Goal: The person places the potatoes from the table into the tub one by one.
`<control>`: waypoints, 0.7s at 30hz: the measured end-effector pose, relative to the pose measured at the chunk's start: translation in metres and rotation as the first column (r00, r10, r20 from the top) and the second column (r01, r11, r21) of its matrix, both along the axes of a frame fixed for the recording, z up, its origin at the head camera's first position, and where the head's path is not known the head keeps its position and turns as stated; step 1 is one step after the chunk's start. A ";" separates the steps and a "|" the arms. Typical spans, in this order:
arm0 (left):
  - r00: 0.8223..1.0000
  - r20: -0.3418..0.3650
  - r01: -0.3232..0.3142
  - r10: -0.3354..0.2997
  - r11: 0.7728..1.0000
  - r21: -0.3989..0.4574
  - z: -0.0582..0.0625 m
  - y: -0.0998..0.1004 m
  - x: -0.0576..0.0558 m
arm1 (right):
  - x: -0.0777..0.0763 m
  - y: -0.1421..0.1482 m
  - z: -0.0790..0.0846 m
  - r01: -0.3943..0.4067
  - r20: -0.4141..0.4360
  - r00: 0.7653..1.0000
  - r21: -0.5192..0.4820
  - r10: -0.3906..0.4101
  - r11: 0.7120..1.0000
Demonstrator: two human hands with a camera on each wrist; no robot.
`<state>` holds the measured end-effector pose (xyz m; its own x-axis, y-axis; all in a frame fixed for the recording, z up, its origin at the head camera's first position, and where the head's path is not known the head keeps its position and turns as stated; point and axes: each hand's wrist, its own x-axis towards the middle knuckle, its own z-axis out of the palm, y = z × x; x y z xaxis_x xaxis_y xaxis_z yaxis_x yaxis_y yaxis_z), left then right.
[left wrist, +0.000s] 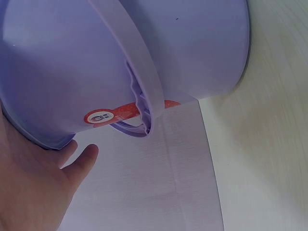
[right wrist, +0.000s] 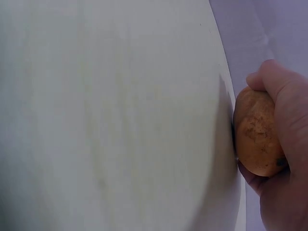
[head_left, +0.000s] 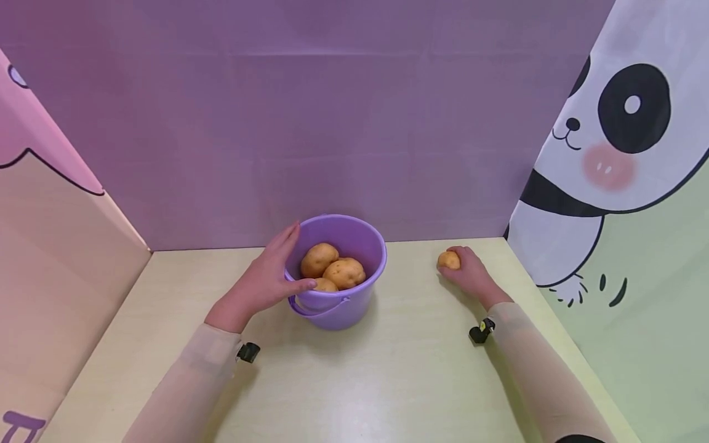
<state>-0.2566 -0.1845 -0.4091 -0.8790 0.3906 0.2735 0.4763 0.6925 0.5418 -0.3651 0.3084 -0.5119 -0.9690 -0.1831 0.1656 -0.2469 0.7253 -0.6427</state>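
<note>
A purple bucket (head_left: 339, 307) stands upright with several potatoes (head_left: 344, 272) inside. My left hand (head_left: 266, 271) rests against the bucket's left rim, thumb stretched along the front edge and the other fingers reaching up its left side. In the left wrist view, the fingers (left wrist: 83, 162) are extended beside the rim. Off to the right, my right hand (head_left: 469, 271) grips a single potato (head_left: 448, 260) low at the table's far right. The right wrist view shows that potato (right wrist: 259, 132) between thumb and fingers, close over the tabletop.
The bucket's handle (head_left: 318, 312) hangs down at its front. Behind the pale table (head_left: 388, 369) rises a purple backdrop (head_left: 354, 123). A panda-printed panel (head_left: 626, 203) borders the right side, and a pink and beige panel (head_left: 50, 246) borders the left.
</note>
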 end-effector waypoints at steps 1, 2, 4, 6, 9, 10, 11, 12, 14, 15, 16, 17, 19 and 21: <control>1.000 0.000 0.000 0.000 1.000 0.001 0.000 0.000 0.000 | 0.001 -0.001 0.001 0.001 0.000 1.000 -0.010 -0.001 1.000; 1.000 0.000 -0.001 0.001 1.000 0.002 0.000 -0.001 0.000 | 0.001 -0.001 0.002 0.001 0.000 1.000 -0.018 -0.001 1.000; 1.000 0.005 0.000 0.000 1.000 0.006 0.000 -0.001 -0.001 | 0.002 -0.002 0.003 0.008 0.005 1.000 -0.030 -0.008 1.000; 1.000 0.010 0.002 -0.002 1.000 0.011 -0.001 -0.001 -0.001 | 0.002 -0.003 0.003 0.018 0.019 1.000 -0.039 -0.017 0.999; 1.000 0.007 0.004 -0.004 1.000 0.011 0.000 -0.001 -0.002 | 0.003 -0.003 0.004 0.021 0.022 1.000 -0.039 -0.020 0.999; 1.000 0.008 0.004 -0.004 1.000 0.011 0.000 -0.001 -0.002 | 0.003 -0.003 0.004 0.021 0.022 1.000 -0.040 -0.020 0.999; 1.000 0.007 0.004 -0.004 1.000 0.012 0.000 -0.001 -0.002 | 0.003 -0.003 0.004 0.019 0.022 1.000 -0.040 -0.018 0.999; 1.000 0.008 0.003 -0.003 1.000 0.012 0.000 -0.001 -0.001 | 0.003 -0.002 0.004 0.018 0.019 1.000 -0.042 -0.017 0.999; 1.000 0.010 0.001 -0.001 1.000 0.011 0.000 -0.001 -0.001 | 0.002 -0.002 0.003 0.018 0.016 1.000 -0.059 -0.017 0.998; 1.000 0.011 0.000 0.000 1.000 0.011 0.000 -0.001 -0.001 | 0.001 -0.002 0.002 0.021 0.019 1.000 -0.071 -0.020 0.997; 1.000 0.013 -0.001 0.001 1.000 0.010 0.000 -0.001 0.000 | 0.001 -0.001 0.001 0.025 0.024 0.999 -0.081 -0.024 0.996; 1.000 0.011 -0.001 0.001 1.000 0.010 0.000 -0.001 0.000 | 0.001 -0.002 0.000 0.028 0.026 0.999 -0.091 -0.026 0.995; 1.000 0.010 -0.001 0.001 1.000 0.008 0.000 -0.001 0.000 | 0.001 -0.003 0.000 0.032 0.030 0.999 -0.112 -0.029 0.993; 1.000 0.010 -0.001 0.001 1.000 0.007 0.000 -0.001 0.000 | 0.002 -0.004 0.001 0.036 0.030 0.999 -0.120 -0.033 0.992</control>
